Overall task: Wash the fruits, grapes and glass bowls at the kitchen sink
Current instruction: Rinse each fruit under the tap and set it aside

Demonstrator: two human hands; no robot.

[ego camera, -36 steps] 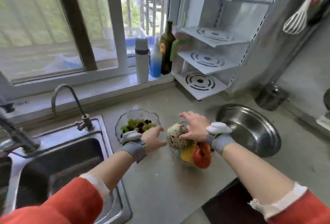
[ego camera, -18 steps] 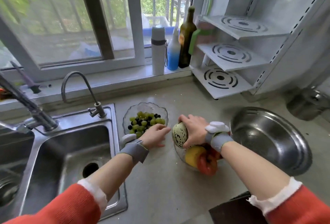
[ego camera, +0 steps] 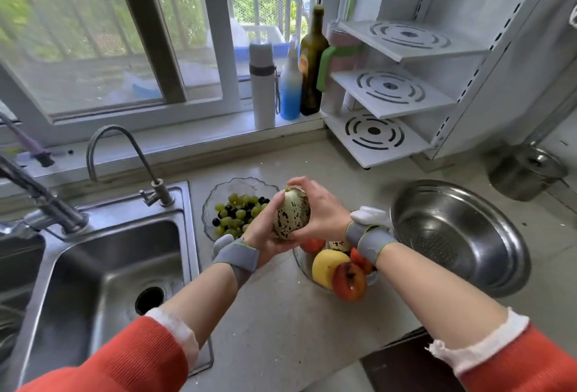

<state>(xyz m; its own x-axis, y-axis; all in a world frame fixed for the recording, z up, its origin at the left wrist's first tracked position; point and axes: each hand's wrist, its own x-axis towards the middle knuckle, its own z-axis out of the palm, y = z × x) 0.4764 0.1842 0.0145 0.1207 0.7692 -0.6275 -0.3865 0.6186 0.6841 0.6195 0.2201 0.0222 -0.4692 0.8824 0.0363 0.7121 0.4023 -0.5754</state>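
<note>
A: What are your fingers doing?
B: Both of your hands are wrapped round the melon [ego camera: 292,214], a pale one with dark speckles, held in the air at the middle of the frame. Your right hand [ego camera: 321,208] curls over its top and right side; your left hand [ego camera: 265,232] cups it from below and the left.

A: Where is it relative to the bowls?
B: It hangs above the counter [ego camera: 281,313], between the grape bowl [ego camera: 218,191] up and to the left and the fruit bowl [ego camera: 304,263] just below and right. The grapes [ego camera: 239,212], green and dark, sit in their glass bowl beside the sink's right rim. In the fruit bowl you can see a yellow fruit [ego camera: 327,266], a red apple [ego camera: 348,280] and more red fruit behind your right wrist.

A: And further out?
B: The sink [ego camera: 103,266] fills the lower left, with a thin curved tap [ego camera: 125,160] at its back corner. A steel basin [ego camera: 459,235] lies at the right. On the sill at top centre stand a white flask [ego camera: 262,85], a blue bottle [ego camera: 290,85] and a dark bottle [ego camera: 312,60].
</note>
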